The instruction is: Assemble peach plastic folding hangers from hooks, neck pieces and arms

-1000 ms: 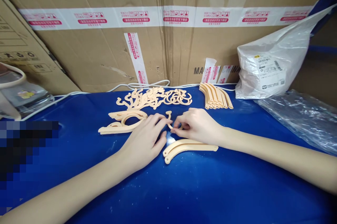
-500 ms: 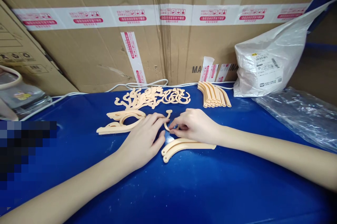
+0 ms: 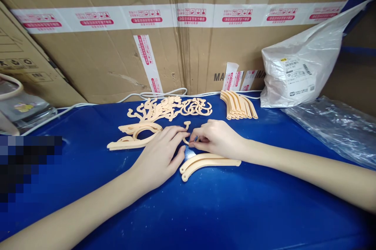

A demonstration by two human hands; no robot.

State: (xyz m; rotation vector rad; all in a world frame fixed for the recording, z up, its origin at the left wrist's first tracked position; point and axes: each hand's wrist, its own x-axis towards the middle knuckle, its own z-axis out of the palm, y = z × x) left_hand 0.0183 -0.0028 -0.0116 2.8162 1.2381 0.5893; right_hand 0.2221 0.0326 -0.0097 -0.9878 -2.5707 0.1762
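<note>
The right fingers (image 3: pixel 197 131) are pinching together on a small beige hanger hook (image 3: pixel 187 124), which is sitting in the gap between the hands, while the left fingers (image 3: pixel 178 138) are reaching over its middle with thumb and forefinger parted. The far side of the gap is being crowded by a pile of matching hooks (image 3: pixel 167 107) beyond the left fingers, and a stack of curved hanger arms (image 3: pixel 239 105) is lying beyond the right fingers. Folded hangers (image 3: pixel 125 146) are resting just left of the left fingers, partly hidden by that hand, and two loose hanger arms (image 3: pixel 211 162) are lying side by side on the blue counter (image 3: pixel 205 214), just nearer than the right fingers. Farther off, a white cable (image 3: pixel 84 104) is running along the foot of a taped cardboard box (image 3: pixel 117 54), and a white plastic bag (image 3: pixel 296 73) is standing well to the right of the fingers.

Compared with half a second ago, the left forefinger is covering more of the hook's curve; the loose arms are staying put.

The hook's long axis is running away from the person, its knobbed end pointing toward the pile, its curve bending round into the right fingers. The loose arms are running sideways, their holed ends pointing left.
</note>
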